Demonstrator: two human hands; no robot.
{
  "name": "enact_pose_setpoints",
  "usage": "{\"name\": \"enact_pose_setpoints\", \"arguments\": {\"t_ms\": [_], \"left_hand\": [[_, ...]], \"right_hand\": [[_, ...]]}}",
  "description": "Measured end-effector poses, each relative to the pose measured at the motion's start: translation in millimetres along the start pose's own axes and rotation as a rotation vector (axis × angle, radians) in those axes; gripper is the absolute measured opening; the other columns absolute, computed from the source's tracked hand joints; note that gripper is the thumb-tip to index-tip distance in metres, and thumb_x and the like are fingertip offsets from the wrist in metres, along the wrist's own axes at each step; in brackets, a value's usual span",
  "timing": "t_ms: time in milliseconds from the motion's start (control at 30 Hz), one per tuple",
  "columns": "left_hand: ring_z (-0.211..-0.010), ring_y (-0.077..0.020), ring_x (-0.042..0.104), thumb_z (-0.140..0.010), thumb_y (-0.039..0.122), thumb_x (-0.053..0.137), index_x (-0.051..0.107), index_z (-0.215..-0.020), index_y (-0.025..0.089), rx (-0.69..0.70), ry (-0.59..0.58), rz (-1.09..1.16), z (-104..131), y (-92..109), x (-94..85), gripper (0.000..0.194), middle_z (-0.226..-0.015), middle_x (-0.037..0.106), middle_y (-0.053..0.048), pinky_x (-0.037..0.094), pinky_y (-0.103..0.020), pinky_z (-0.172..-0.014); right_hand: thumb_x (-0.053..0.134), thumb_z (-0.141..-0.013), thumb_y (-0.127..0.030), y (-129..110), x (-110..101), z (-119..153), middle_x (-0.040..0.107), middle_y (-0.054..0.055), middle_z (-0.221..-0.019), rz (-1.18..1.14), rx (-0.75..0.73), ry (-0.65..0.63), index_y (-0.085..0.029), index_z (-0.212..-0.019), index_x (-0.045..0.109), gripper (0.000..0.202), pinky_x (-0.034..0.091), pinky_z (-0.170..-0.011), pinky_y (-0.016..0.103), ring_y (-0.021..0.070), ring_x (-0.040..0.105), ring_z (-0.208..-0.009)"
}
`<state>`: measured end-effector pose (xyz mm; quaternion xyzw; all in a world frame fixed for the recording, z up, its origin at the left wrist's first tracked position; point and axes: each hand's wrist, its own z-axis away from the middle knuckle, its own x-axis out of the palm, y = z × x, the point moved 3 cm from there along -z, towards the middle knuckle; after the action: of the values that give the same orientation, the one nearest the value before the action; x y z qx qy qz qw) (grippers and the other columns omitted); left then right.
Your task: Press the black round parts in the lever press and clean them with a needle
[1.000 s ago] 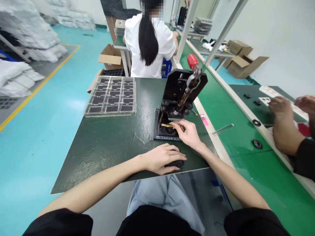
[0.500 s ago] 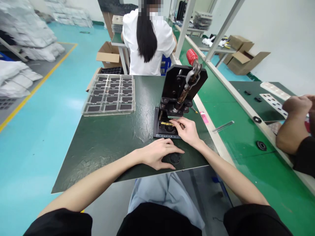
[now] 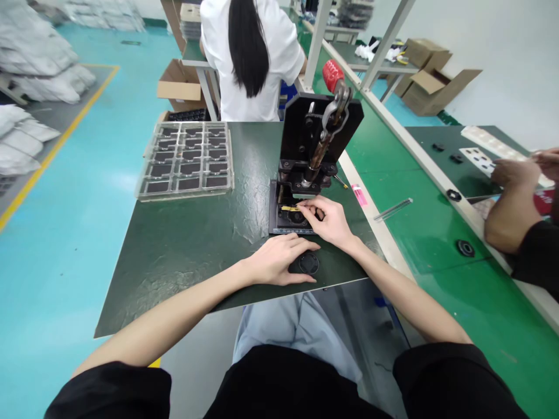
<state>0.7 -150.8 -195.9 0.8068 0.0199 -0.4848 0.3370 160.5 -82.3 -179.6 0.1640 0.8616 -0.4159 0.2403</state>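
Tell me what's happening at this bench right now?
A person sits at a dark green table with a small black lever press in front of them. Their right hand reaches into the press base, fingertips at a thin yellow strip lying there. Their left hand rests on the table against a round black part. A clear tray of dark parts sits to the left. Another person in white works further ahead, and a co-worker's arm is at the green bench on the right.
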Motion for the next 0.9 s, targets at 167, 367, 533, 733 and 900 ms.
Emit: {"name": "enact_pose_setpoints", "arguments": {"t_ms": [167, 367, 533, 733, 900], "left_hand": [[-0.104, -0.0274, 0.071, -0.092, 0.053, 0.071, 0.057, -0.129, 0.017, -0.026, -0.029, 0.019, 0, 0, -0.9, 0.053, -0.114, 0.074, -0.011, 0.055, -0.039, -0.094], [-0.106, -0.0279, 0.073, -0.087, 0.053, 0.078, 0.049, -0.133, 0.020, -0.152, -0.001, 0.110, 2, 4, 3.2, 0.064, -0.119, 0.075, -0.011, 0.056, -0.039, -0.093], [-0.107, -0.0308, 0.074, -0.086, 0.050, 0.080, 0.041, -0.138, 0.021, -0.244, 0.020, 0.156, 3, 7, 8.0, 0.071, -0.120, 0.075, -0.012, 0.057, -0.042, -0.089], [-0.106, -0.0319, 0.075, -0.086, 0.051, 0.080, 0.040, -0.137, 0.021, -0.267, 0.032, 0.159, 5, 9, 9.6, 0.072, -0.117, 0.076, -0.012, 0.058, -0.042, -0.087], [-0.102, -0.0308, 0.076, -0.087, 0.050, 0.080, 0.039, -0.135, 0.021, -0.267, 0.037, 0.146, 5, 9, 10.2, 0.069, -0.116, 0.076, -0.011, 0.058, -0.041, -0.084]], "right_hand": [[0.063, -0.098, -0.043, -6, -9, 5, 0.069, 0.003, -0.073, -0.112, 0.112, 0.090, -0.020, -0.079, 0.068, 0.030, 0.048, -0.059, 0.027, 0.0136, 0.058, -0.060], [0.064, -0.096, -0.055, -29, -39, 58, 0.067, 0.004, -0.072, -0.190, 0.349, 0.053, -0.021, -0.074, 0.061, 0.040, 0.048, -0.056, 0.026, 0.0146, 0.060, -0.061], [0.062, -0.097, -0.052, -27, -37, 96, 0.066, 0.003, -0.068, -0.171, 0.429, -0.055, -0.020, -0.073, 0.063, 0.040, 0.043, -0.051, 0.025, 0.0122, 0.054, -0.054], [0.060, -0.099, -0.036, -27, -30, 96, 0.055, -0.002, -0.062, -0.068, 0.343, -0.141, -0.019, -0.077, 0.066, 0.029, 0.036, -0.047, 0.024, 0.0090, 0.042, -0.048], [0.058, -0.100, -0.029, -32, -30, 98, 0.059, -0.001, -0.067, -0.021, 0.274, -0.144, -0.020, -0.081, 0.064, 0.022, 0.037, -0.049, 0.025, 0.0098, 0.043, -0.051]]}}
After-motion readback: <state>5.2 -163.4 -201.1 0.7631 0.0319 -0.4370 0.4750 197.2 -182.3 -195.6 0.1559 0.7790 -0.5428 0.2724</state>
